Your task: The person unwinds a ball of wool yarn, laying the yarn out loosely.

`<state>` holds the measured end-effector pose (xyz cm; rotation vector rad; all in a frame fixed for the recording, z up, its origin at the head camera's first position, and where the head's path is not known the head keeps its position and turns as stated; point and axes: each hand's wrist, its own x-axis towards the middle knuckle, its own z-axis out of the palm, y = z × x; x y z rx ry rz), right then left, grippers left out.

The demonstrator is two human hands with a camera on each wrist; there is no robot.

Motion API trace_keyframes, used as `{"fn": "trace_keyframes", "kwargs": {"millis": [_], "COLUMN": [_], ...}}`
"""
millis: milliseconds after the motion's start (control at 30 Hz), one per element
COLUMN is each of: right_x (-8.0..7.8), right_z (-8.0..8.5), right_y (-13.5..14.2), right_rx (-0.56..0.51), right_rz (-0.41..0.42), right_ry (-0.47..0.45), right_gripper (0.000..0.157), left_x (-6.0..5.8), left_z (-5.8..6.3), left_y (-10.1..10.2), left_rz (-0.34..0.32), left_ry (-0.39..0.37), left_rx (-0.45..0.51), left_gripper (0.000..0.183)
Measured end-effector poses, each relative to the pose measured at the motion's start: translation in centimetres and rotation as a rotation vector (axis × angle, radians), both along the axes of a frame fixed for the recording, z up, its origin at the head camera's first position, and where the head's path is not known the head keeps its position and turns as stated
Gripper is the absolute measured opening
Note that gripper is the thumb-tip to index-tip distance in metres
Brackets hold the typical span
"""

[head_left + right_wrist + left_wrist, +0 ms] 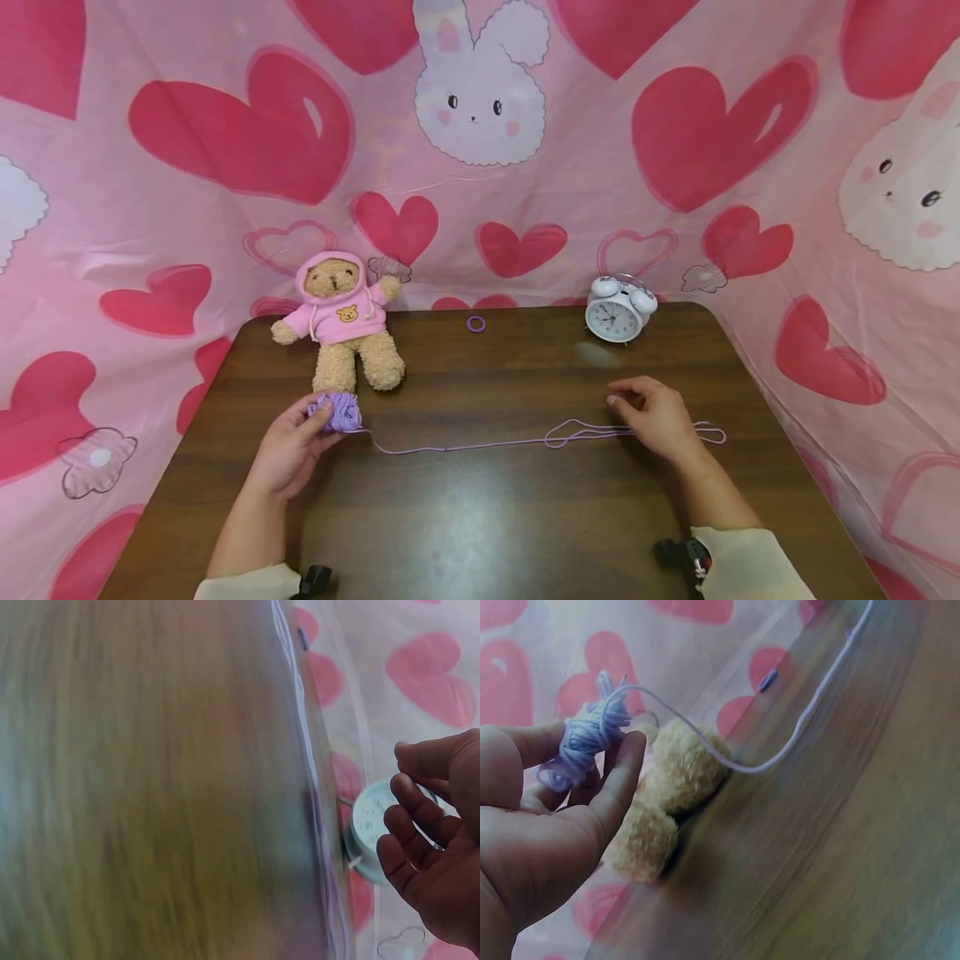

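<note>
A small bundle of lilac yarn (343, 412) is pinched between the thumb and fingers of my left hand (291, 446), just in front of the teddy bear's feet. In the left wrist view the wound yarn (592, 739) shows its wraps, and one strand curves away from it. That strand (465, 447) runs rightward over the table to a loose looped length of yarn (577, 432). My right hand (660, 415) is over these loops, its fingers loosely bent with nothing between them. The right wrist view shows the doubled strands (309, 750) beside the hand.
A teddy bear (341, 321) in a pink hoodie sits at the table's back left. A purple ring (476, 324) lies at the back middle. A white twin-bell alarm clock (617, 312) stands at the back right. Pink heart-patterned cloth (465, 192) surrounds the wooden table (480, 517).
</note>
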<state>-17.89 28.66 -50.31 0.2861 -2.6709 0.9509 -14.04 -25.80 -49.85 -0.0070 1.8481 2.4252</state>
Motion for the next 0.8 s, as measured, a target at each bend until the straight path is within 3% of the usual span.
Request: {"fn": "trace_keyframes", "kwargs": {"millis": [433, 800], "right_x": [-0.5, -0.5], "right_z": [0.3, -0.3], "right_y": [-4.1, -8.2], "right_rx": [-0.042, -0.093], "right_rz": [0.094, 0.188], "right_ry": [-0.027, -0.07], "right_gripper": [0.015, 0.017], "left_x": [-1.3, -2.0], "left_z": [0.4, 0.4], "left_y": [3.6, 6.4], "left_rz": [-0.055, -0.082], "left_ry": [-0.034, -0.044], "left_rx": [-0.058, -0.03], "left_gripper": [0.028, 0.027]}}
